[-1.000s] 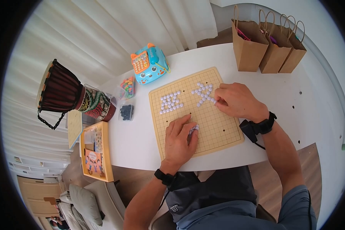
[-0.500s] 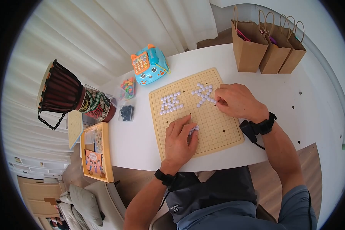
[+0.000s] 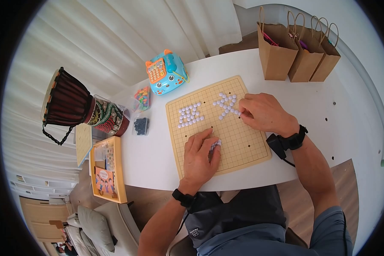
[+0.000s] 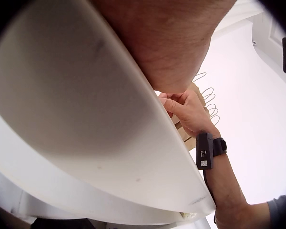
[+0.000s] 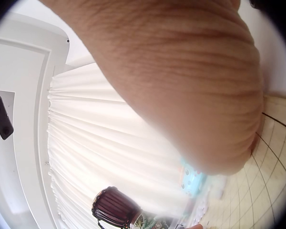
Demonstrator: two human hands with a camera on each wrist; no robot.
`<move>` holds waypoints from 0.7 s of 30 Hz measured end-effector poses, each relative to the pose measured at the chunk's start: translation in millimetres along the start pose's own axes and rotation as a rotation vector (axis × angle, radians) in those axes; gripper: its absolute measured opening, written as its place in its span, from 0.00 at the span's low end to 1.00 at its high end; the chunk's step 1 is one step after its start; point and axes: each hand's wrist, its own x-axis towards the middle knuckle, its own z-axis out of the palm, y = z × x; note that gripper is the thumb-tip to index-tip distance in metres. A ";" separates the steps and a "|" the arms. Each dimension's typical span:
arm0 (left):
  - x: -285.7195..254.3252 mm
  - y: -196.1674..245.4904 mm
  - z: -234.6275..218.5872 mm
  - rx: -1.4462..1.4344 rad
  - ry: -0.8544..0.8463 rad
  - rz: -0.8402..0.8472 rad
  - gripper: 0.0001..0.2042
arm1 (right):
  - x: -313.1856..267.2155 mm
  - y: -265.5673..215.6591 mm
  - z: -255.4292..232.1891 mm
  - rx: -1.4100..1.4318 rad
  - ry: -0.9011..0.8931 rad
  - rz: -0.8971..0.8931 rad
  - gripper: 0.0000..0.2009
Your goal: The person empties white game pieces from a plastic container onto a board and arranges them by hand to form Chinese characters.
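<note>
A wooden go board (image 3: 234, 155) lies on the white table with white go stones set out on its grid. One group of white stones (image 3: 190, 115) sits on the left half; a second, star-like group (image 3: 225, 102) is at the upper right. My right hand (image 3: 264, 112) rests at that second group's right edge, thumb and fingertips pinching a white stone at its lower end. Low on the board, my left hand (image 3: 200, 155) is curved round a pile of white stones (image 3: 216, 143), partly hidden under the palm. The wrist views show mostly skin, table and board edge.
Left of the board stand a box of black stones (image 3: 141, 125), a box of coloured pieces (image 3: 142, 98) and a drum (image 3: 85, 102). A blue toy phone (image 3: 168, 72) is behind it. Paper bags (image 3: 278, 55) line the back right. A wooden tray (image 3: 120, 170) is at the left edge.
</note>
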 end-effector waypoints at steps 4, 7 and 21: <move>0.0 0.1 -0.3 -0.002 0.001 0.000 0.12 | 0.2 -0.3 0.1 0.000 0.000 0.005 0.05; -0.2 -0.3 0.1 0.000 0.001 0.002 0.12 | 0.5 -1.8 -1.7 -0.005 -0.014 0.012 0.05; 0.3 -0.8 0.2 0.009 0.006 0.020 0.12 | 0.3 -2.0 -2.0 -0.007 -0.010 0.005 0.06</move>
